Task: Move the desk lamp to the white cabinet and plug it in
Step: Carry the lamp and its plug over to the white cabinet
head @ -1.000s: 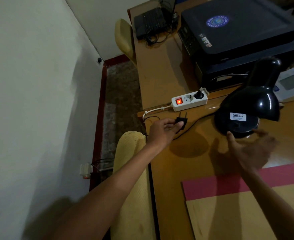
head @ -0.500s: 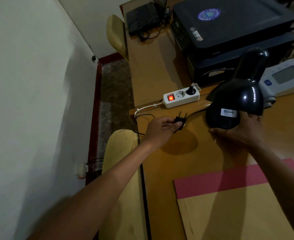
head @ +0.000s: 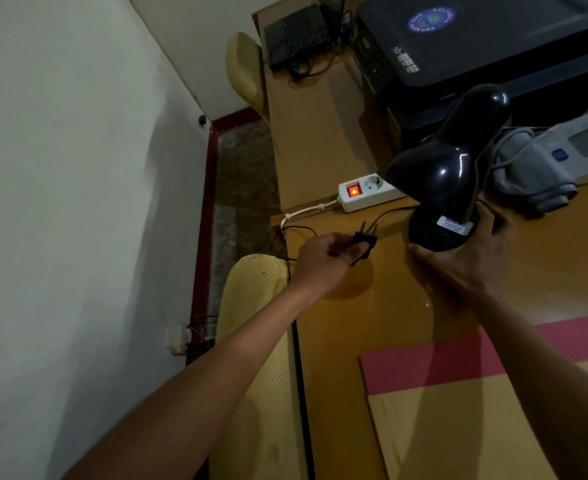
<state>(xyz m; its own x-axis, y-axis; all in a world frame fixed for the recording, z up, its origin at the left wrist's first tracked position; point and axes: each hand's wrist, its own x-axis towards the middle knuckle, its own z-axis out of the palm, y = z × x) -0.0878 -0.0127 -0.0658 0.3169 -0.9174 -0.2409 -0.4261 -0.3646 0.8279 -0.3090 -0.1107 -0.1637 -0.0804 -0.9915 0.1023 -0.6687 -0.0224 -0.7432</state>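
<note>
Your right hand [head: 472, 258] cups the lamp [head: 448, 174] under its round base, fingers wrapped up around the rim, and the base looks tipped off the table [head: 406, 306], label facing you. Your left hand [head: 323, 261] is closed on the plug [head: 469, 239], pinched between thumb and fingers, prongs pointing up toward 12 o'clock. So both ends of the thing are in your grip: lamp at 1 o'clock from your chest, plug at 11 o'clock, and the black cord [head: 389, 214] running between them across the tabletop.

That cord is the relation to watch. It runs roughly 9-to-3 between your two hands, with a further loop trailing off the table edge at 9 o'clock of the plug, by the chair [head: 261, 341]. The lamp's long axis leans away from you, shade pointing to 10 o'clock over the power strip [head: 365, 192], whose red switch is lit.

No white cabinet shows here, so I judge the carry is just starting. Lift with both hands together and keep the plug hand close to the lamp, or the slack could snag on the strip or the chair back.
</note>
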